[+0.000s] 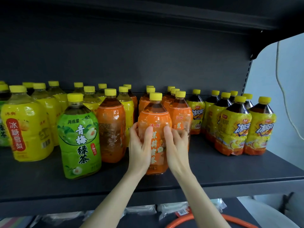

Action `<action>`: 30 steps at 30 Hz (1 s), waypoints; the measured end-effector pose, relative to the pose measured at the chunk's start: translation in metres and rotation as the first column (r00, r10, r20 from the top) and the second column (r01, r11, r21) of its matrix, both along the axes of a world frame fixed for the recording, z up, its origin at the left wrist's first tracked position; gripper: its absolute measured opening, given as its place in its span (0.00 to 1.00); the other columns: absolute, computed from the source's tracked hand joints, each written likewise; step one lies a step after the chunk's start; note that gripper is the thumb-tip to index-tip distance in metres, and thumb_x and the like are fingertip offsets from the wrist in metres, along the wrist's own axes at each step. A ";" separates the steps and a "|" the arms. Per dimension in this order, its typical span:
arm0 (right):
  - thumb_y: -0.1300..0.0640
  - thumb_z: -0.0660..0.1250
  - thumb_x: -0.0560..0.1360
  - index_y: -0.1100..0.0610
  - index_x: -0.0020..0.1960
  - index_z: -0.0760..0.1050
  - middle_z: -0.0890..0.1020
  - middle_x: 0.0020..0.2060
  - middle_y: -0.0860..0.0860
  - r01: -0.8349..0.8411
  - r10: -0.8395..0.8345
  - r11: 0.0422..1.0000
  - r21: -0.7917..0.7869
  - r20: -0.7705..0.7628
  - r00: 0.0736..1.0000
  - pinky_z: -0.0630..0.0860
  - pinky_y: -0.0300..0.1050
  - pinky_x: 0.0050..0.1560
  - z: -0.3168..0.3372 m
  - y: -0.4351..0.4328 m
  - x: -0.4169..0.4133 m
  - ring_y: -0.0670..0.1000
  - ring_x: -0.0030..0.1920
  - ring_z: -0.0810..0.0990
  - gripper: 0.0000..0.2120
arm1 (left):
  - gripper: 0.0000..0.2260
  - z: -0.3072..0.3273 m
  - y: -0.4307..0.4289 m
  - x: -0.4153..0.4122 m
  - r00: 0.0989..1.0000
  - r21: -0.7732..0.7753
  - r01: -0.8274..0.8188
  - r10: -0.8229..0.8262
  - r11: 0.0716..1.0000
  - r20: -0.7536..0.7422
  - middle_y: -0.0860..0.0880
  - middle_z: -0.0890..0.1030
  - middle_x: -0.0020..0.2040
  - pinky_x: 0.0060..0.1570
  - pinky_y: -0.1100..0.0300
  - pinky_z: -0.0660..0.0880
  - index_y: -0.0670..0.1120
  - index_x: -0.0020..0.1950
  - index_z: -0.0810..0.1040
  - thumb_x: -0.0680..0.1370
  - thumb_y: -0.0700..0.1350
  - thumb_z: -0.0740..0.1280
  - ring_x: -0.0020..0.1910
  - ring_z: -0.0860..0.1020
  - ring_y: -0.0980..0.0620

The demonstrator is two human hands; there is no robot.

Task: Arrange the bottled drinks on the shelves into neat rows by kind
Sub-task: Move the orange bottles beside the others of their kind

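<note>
An orange-labelled tea bottle [155, 116] with a yellow cap stands upright near the front of the dark shelf [230, 171]. My left hand [139, 145] grips its left side and my right hand [176, 143] grips its right side, thumbs on the label. Behind it stand more orange bottles [181, 116] in a row, and another orange bottle [111, 129] stands to the left. A green-labelled bottle [79, 137] stands at the front left. Yellow-labelled bottles [24, 129] fill the left, and yellow-and-orange iced-tea bottles [233, 129] the right.
The shelf above [148, 12] overhangs the bottle caps. Bare shelf shows in front of the bottles and between the orange and iced-tea groups. Below the shelf lie plastic-wrapped packets [141, 209] and an orange ring [222, 218]. A white cable [284, 91] hangs at the right.
</note>
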State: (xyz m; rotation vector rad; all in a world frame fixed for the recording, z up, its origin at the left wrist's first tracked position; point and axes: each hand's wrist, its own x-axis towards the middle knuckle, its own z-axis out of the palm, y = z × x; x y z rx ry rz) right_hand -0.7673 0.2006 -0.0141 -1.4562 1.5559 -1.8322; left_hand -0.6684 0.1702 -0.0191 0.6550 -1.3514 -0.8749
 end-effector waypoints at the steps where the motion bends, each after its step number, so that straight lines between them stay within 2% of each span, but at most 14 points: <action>1: 0.30 0.56 0.72 0.47 0.62 0.73 0.66 0.61 0.45 0.034 -0.034 0.999 -0.015 0.005 0.999 0.66 0.48 0.68 0.002 0.000 -0.006 0.45 0.63 0.68 0.28 | 0.30 -0.001 -0.003 0.000 1.000 -0.004 -0.011 0.011 1.000 0.004 0.54 0.75 0.61 0.50 0.70 0.75 0.55 0.66 0.63 0.68 0.68 0.59 0.57 0.77 0.59; 3: 0.34 0.60 0.71 0.50 0.66 0.69 0.64 0.63 0.47 0.118 -0.116 0.989 -0.088 0.028 0.993 0.67 0.49 0.68 0.007 -0.003 -0.020 0.48 0.65 0.68 0.29 | 0.31 -0.001 -0.011 -0.001 0.999 0.001 -0.047 0.047 0.999 0.016 0.54 0.75 0.61 0.50 0.72 0.73 0.54 0.67 0.64 0.69 0.69 0.58 0.58 0.76 0.59; 6: 0.36 0.66 0.68 0.51 0.70 0.63 0.61 0.67 0.48 0.196 -0.194 0.974 -0.118 0.024 0.981 0.65 0.46 0.67 0.014 -0.015 -0.040 0.49 0.69 0.61 0.35 | 0.36 0.002 -0.022 -0.005 0.996 0.034 -0.089 0.088 0.995 0.014 0.53 0.75 0.62 0.50 0.70 0.71 0.49 0.69 0.65 0.68 0.68 0.66 0.59 0.75 0.56; 9: 0.33 0.69 0.64 0.50 0.76 0.53 0.59 0.73 0.49 0.132 -0.131 0.991 -0.022 0.042 0.991 0.63 0.51 0.70 0.018 -0.031 -0.055 0.49 0.73 0.58 0.48 | 0.40 0.002 -0.034 -0.010 0.986 0.040 -0.162 0.160 0.986 0.036 0.50 0.75 0.62 0.51 0.70 0.69 0.47 0.70 0.65 0.65 0.65 0.71 0.59 0.75 0.53; 11: 0.33 0.72 0.64 0.47 0.77 0.49 0.63 0.73 0.49 0.037 -0.037 0.999 0.005 0.095 0.995 0.67 0.54 0.70 0.018 -0.040 -0.062 0.50 0.71 0.64 0.51 | 0.44 0.000 -0.043 -0.012 0.976 0.039 -0.212 0.209 0.977 0.057 0.49 0.75 0.63 0.56 0.63 0.72 0.47 0.71 0.64 0.62 0.70 0.70 0.61 0.75 0.52; 13: 0.36 0.71 0.63 0.45 0.77 0.50 0.70 0.68 0.48 -0.017 0.015 1.000 0.021 0.103 0.995 0.73 0.53 0.65 0.015 -0.045 -0.066 0.50 0.66 0.72 0.49 | 0.45 -0.002 -0.051 -0.015 0.968 0.041 -0.244 0.241 0.969 0.068 0.49 0.74 0.65 0.63 0.53 0.73 0.48 0.71 0.64 0.61 0.72 0.67 0.63 0.74 0.50; 15: 0.38 0.71 0.66 0.45 0.74 0.56 0.75 0.62 0.47 -0.002 0.001 1.000 0.008 0.080 0.997 0.76 0.51 0.60 0.012 -0.050 -0.069 0.49 0.61 0.77 0.43 | 0.45 -0.004 -0.057 -0.016 0.964 0.030 -0.259 0.257 0.965 0.075 0.49 0.74 0.66 0.64 0.49 0.72 0.48 0.72 0.64 0.62 0.72 0.65 0.64 0.73 0.50; 18: 0.44 0.71 0.70 0.47 0.74 0.58 0.76 0.58 0.45 0.022 -0.020 1.000 -0.020 0.068 0.997 0.77 0.47 0.58 0.009 -0.052 -0.070 0.47 0.57 0.78 0.37 | 0.43 -0.004 -0.062 -0.020 0.961 0.015 -0.264 0.262 0.964 0.085 0.49 0.74 0.66 0.64 0.49 0.72 0.48 0.72 0.64 0.63 0.71 0.65 0.65 0.73 0.50; 24: 0.46 0.69 0.72 0.48 0.74 0.56 0.75 0.59 0.46 0.042 -0.040 0.998 -0.044 0.037 0.999 0.75 0.42 0.55 0.007 -0.055 -0.070 0.48 0.57 0.77 0.36 | 0.44 -0.005 -0.070 -0.025 0.961 -0.012 -0.258 0.257 0.966 0.105 0.50 0.76 0.64 0.63 0.50 0.73 0.49 0.71 0.65 0.64 0.75 0.63 0.63 0.75 0.52; 28: 0.44 0.69 0.71 0.48 0.74 0.56 0.74 0.58 0.45 0.040 -0.039 0.998 -0.048 0.035 0.999 0.74 0.35 0.50 0.005 -0.056 -0.070 0.46 0.56 0.76 0.36 | 0.43 -0.006 -0.073 -0.026 0.963 -0.019 -0.251 0.251 0.968 0.102 0.50 0.76 0.64 0.63 0.54 0.73 0.48 0.71 0.65 0.64 0.73 0.64 0.63 0.75 0.52; 30: 0.40 0.67 0.68 0.47 0.74 0.56 0.74 0.58 0.44 0.037 -0.035 0.998 -0.049 0.039 0.999 0.74 0.38 0.51 0.006 -0.055 -0.069 0.45 0.56 0.76 0.38 | 0.43 -0.007 -0.073 -0.027 0.965 -0.019 -0.246 0.246 0.969 0.092 0.50 0.76 0.64 0.60 0.59 0.74 0.48 0.71 0.65 0.64 0.72 0.65 0.62 0.75 0.53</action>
